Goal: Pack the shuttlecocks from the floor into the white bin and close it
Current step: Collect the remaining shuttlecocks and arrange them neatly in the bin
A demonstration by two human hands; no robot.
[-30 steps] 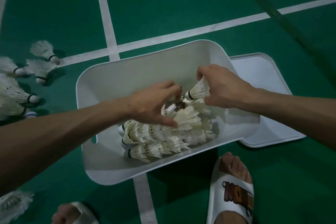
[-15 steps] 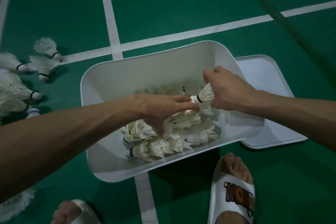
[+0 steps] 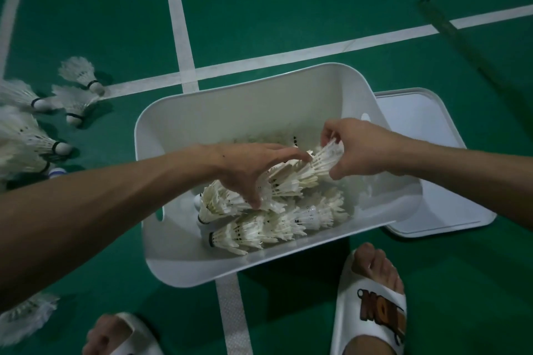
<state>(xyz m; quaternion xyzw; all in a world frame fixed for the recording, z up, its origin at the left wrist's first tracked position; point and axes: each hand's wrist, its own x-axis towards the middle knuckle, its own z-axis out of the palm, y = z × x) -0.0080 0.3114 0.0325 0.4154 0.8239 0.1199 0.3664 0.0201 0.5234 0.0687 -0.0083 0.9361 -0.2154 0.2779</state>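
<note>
The white bin (image 3: 184,253) stands open on the green floor, with several white feather shuttlecocks (image 3: 259,228) lying in rows inside. My right hand (image 3: 360,150) grips the feather skirt of one shuttlecock (image 3: 324,160) above the pile. My left hand (image 3: 253,167) reaches into the bin with spread fingers, its tips touching that shuttlecock's cork end and the pile. The bin's white lid (image 3: 427,158) lies flat on the floor behind the bin's right side. Several loose shuttlecocks (image 3: 31,141) lie on the floor at the left.
White court lines (image 3: 178,20) cross the floor behind the bin. My feet in white slides (image 3: 372,305) stand just in front of the bin. One more shuttlecock (image 3: 26,317) lies at the lower left. A dark strip (image 3: 461,46) runs across the floor at the upper right.
My right hand has pushed the shuttlecock it holds leftward into the row, its cork now hidden among the feathers. My left hand has stretched farther to the right to meet it.
</note>
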